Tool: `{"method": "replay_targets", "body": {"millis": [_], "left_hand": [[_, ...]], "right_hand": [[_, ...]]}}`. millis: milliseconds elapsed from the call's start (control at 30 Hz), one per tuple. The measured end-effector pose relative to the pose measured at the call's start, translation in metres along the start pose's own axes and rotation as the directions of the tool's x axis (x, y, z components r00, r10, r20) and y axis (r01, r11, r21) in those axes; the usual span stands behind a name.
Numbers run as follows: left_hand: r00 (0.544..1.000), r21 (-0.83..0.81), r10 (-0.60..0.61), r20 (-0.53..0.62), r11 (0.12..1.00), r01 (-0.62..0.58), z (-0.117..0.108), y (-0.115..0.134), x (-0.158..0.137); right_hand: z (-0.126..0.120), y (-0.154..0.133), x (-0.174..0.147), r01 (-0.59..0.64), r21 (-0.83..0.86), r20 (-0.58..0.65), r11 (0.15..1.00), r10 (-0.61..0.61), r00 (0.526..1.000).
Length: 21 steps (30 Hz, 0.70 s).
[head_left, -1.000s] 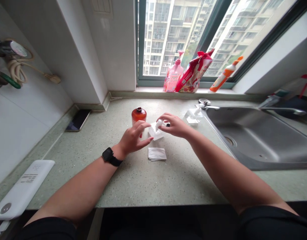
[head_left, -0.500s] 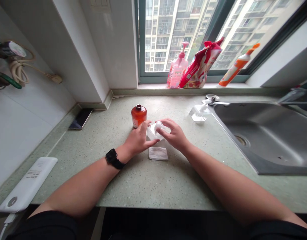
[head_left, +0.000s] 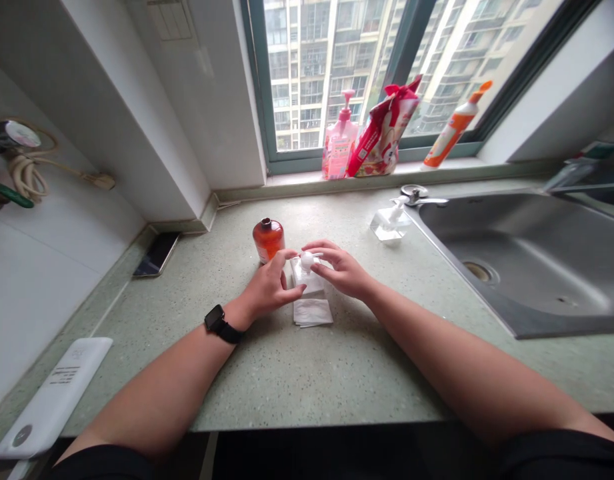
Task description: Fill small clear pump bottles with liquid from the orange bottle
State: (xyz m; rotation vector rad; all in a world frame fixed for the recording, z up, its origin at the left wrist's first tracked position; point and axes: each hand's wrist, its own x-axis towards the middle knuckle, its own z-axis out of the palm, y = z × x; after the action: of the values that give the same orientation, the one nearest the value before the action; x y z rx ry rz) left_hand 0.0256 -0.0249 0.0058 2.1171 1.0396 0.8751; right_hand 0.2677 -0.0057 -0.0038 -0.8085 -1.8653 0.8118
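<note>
A clear square pump bottle (head_left: 307, 283) with a white pump head (head_left: 307, 261) stands on the counter between my hands. My left hand (head_left: 267, 288) curves round its left side, thumb at the front and forefinger toward the back corner. At the pump head, my right hand (head_left: 343, 269) has its thumb and fingers closed around the top. An amber bottle (head_left: 269, 241) with an uncapped neck stands just behind my left hand. Directly in front of the clear bottle lies a folded white tissue (head_left: 313, 312).
A second clear pump bottle (head_left: 389, 224) stands beside the steel sink (head_left: 511, 267) at right. A phone (head_left: 157, 255) and a white power bank (head_left: 57, 393) lie at left. On the windowsill stand a pink pump bottle (head_left: 339, 147), a red bag (head_left: 384, 137) and an orange-white bottle (head_left: 451, 133).
The clear bottle has turned between my hands and its pump head now shows more plainly. The whole view has shifted slightly, moving the scene leftward.
</note>
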Motion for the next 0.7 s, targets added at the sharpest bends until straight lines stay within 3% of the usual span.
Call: {"method": "replay_targets", "body": {"millis": [300,500,700], "left_hand": [[0.995,-0.166,-0.047,0.082,0.984,0.060,-0.0036,0.0010,0.0031],[0.996,-0.144,-0.041,0.074,0.988,0.052,-0.0030,-0.0004,0.0025],[0.997,-0.149,-0.038,0.073,0.988,0.048,-0.0023,-0.0025,0.0021]], "right_hand": [[-0.0034,0.0052,0.0025,-0.207,0.293,0.156,0.933,0.167,0.974],[-0.0034,0.0040,0.0027,-0.185,0.247,0.114,0.951,0.161,0.980],[-0.0047,-0.0037,0.0043,-0.084,0.082,-0.002,0.993,0.084,0.996]]}}
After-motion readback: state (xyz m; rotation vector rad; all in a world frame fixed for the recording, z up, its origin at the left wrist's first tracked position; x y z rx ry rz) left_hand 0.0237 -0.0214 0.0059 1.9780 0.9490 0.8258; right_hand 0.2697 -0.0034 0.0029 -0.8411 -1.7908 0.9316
